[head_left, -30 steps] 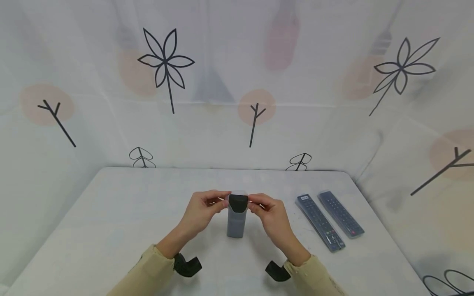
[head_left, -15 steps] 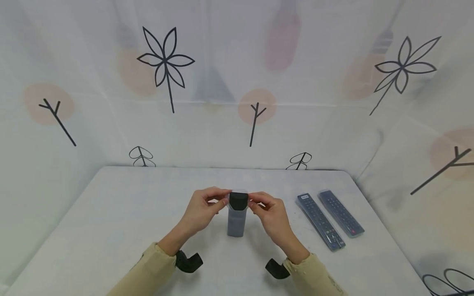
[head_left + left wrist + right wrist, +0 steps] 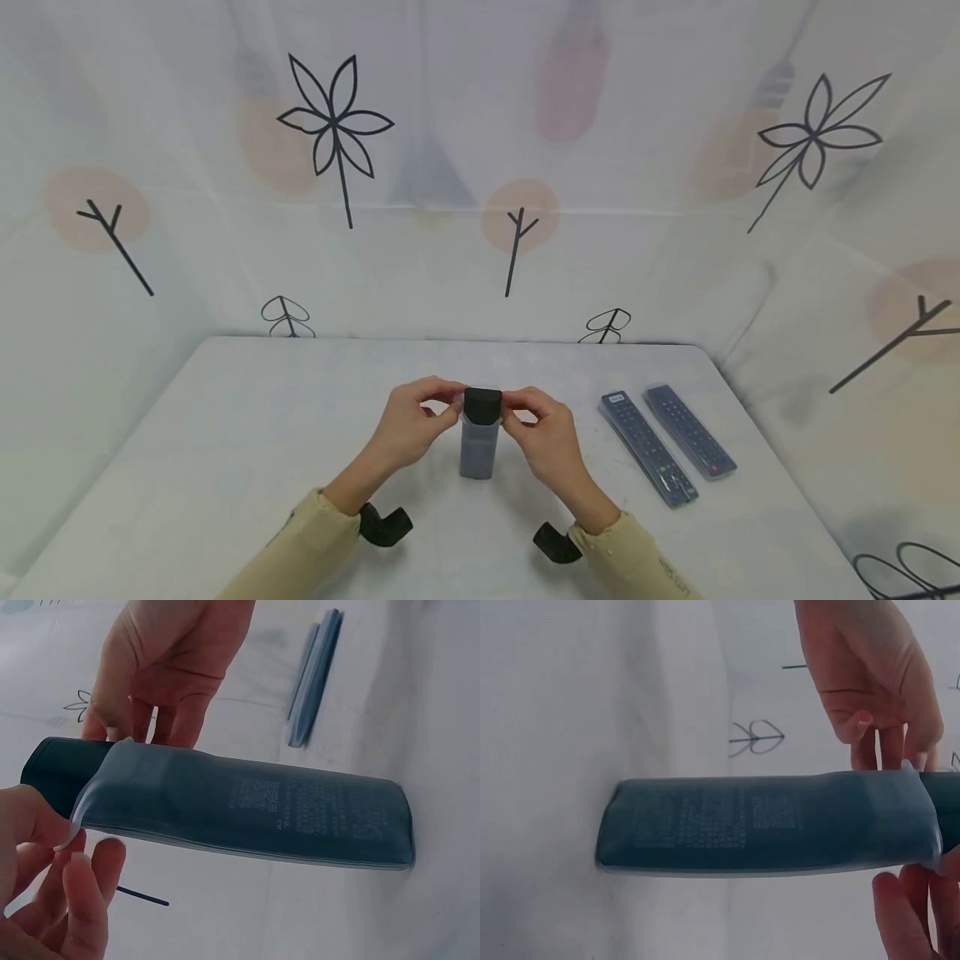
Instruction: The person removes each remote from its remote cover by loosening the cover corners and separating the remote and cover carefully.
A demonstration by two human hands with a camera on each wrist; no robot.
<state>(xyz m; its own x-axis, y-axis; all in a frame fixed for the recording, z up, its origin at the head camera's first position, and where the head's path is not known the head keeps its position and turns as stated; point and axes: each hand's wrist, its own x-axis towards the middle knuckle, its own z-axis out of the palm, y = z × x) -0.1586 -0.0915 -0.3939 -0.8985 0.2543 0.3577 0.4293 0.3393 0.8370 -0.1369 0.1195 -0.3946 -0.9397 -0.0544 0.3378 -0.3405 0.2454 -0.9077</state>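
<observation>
A dark remote control stands upright on the white table, inside a translucent protective cover. Its bare black end sticks out above the cover's rim. My left hand pinches the rim on the left side with thumb and fingers. Opposite it, my right hand grips the right side of the rim in the same way. In the left wrist view, the cover shows faint printing through it, and the rim looks folded near the thumb. The right wrist view shows the remote's bare end cut off at the frame edge.
Two more remotes in clear covers lie to the right: a nearer remote and a farther remote. The white table ends at the back against a patterned cloth. A dark wrist mount juts from the left sleeve.
The clear rim that showed above the remote's black end has slipped lower, so that end now stands bare. Both hands stay at its sides, the right hand's fingers slightly more bent.
</observation>
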